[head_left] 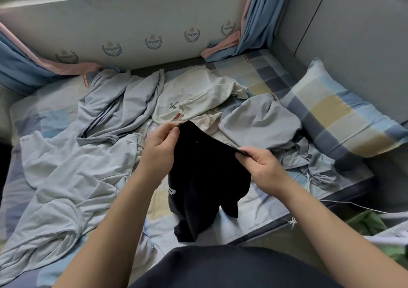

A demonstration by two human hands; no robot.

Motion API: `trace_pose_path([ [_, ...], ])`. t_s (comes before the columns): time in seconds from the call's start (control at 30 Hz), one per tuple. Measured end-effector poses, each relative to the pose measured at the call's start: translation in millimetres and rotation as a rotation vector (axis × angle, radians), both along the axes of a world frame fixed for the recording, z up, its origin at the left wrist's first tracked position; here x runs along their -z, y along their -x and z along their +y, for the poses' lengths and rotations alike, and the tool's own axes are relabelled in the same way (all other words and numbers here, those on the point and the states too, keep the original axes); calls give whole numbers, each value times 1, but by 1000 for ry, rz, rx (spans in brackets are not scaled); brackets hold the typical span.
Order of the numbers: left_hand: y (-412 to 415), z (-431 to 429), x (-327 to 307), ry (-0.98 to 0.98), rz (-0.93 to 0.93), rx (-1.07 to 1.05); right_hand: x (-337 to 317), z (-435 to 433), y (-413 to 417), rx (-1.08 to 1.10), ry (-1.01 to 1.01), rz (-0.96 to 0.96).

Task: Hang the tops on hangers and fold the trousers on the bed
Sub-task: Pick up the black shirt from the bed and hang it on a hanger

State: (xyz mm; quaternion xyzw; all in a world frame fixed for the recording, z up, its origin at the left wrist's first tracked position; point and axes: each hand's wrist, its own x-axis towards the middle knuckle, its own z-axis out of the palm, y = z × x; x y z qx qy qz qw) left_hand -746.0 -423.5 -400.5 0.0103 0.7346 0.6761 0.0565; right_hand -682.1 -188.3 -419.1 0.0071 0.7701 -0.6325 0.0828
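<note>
Left hand: the left hand [159, 146] pinches the upper edge of a black soft cloth garment [209, 177], thumb and fingers curled onto its far corner.
Right hand: the right hand [262, 166] pinches the same edge at its near right corner, so the hem stretches taut between the two hands.
Black garment: it hangs below the hands, between the forearms, and its lower end touches the checked bed sheet [265, 75] (whether it is a top or trousers cannot be told); a small white mark shows on its left side.
Beyond the hands: a cream cotton T-shirt with a dark print [194, 95] lies crumpled on the bed.
Beyond and left of the left hand: pale grey-blue trousers with dark side stripes [114, 106] lie rumpled.
Left of the left hand: a large pale grey top [66, 177] lies spread over the sheet.
Right of the right hand: a grey-blue bunched garment [258, 122] lies just beyond it, and a gathered piece with a white drawstring [313, 170] lies near it.
Far right of the hands: a blue, yellow and grey checked pillow [344, 115] lies by the bed's edge.
</note>
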Motion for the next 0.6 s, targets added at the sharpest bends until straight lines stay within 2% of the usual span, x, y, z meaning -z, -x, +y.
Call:
trace_pose_path([
  [0.1, 3, 11, 9, 61, 5, 70, -26, -1, -15, 178, 13, 40],
  [0.23, -23, 34, 19, 129, 34, 575, -49, -15, -51, 503, 74, 123],
  [0.3, -42, 46, 28, 250, 144, 740, -54, -24, -77, 673, 87, 156],
  [0.43, -70, 66, 53, 410, 297, 810, -64, -30, -144, 935, 36, 183],
  [0.6, -111, 97, 76, 688, 420, 1050, -86, -40, -274, 1336, -207, 163],
])
